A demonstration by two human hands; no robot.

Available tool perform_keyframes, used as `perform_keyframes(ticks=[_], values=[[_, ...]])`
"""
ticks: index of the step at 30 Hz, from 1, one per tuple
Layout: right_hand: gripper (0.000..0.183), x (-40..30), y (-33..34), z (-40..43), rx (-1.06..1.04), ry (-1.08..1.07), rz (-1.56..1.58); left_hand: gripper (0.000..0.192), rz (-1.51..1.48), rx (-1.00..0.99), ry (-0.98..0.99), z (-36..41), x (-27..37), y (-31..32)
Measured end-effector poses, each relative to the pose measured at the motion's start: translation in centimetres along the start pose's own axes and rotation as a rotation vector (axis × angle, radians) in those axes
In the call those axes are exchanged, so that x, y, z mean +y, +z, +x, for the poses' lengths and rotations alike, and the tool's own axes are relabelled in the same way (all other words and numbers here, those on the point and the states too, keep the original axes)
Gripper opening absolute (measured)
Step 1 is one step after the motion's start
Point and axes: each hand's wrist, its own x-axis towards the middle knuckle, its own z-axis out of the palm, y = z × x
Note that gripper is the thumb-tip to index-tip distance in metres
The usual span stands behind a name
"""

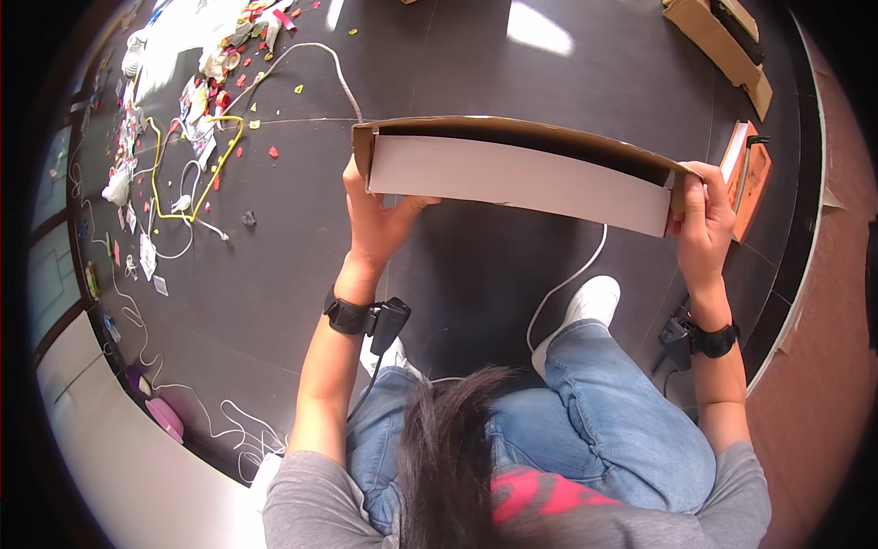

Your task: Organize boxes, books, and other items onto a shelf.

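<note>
A long cardboard box with a white side and brown inner faces is held up above the dark floor, a gap showing along its upper part. My left hand grips its left end, with the thumb along the lower edge and the fingers partly hidden behind it. At the right end my right hand holds the brown corner between thumb and fingers. Both wrists wear black straps with small devices. Whether anything is inside the box cannot be told.
Scraps and wrappers litter the floor at the upper left, beside a yellow cord and white cables. A white cord runs by my shoe. An orange flat box and folded cardboard lie at the right.
</note>
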Motion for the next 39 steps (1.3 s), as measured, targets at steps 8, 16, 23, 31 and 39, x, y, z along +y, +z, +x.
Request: perform_keyframes(ticks=[8, 16, 23, 31, 39], values=[[0.015, 1.3, 0.9, -0.4, 0.11, -0.168, -0.166, 0.074, 0.097, 0.058, 0.052, -0.5, 1.3, -0.1], [0.014, 1.6, 2.2, -0.3, 0.243, -0.215, -0.244, 0.075, 0.051, -0.031, -0.051, -0.8, 1.3, -0.3], [0.02, 1.9, 2.0, -1.0, 0.2, -0.194, -0.104, 0.074, 0.058, 0.014, 0.074, 0.4, 1.7, -0.2], [0.046, 3.5, 1.6, -1.6, 0.143, -0.178, 0.059, 0.084, 0.11, 0.021, 0.116, 0.6, 1.3, -0.1], [0.038, 4.0, 1.9, -1.7, 0.095, -0.095, 0.42, 0.091, 0.152, 0.008, 0.082, 0.5, 0.7, -0.4]])
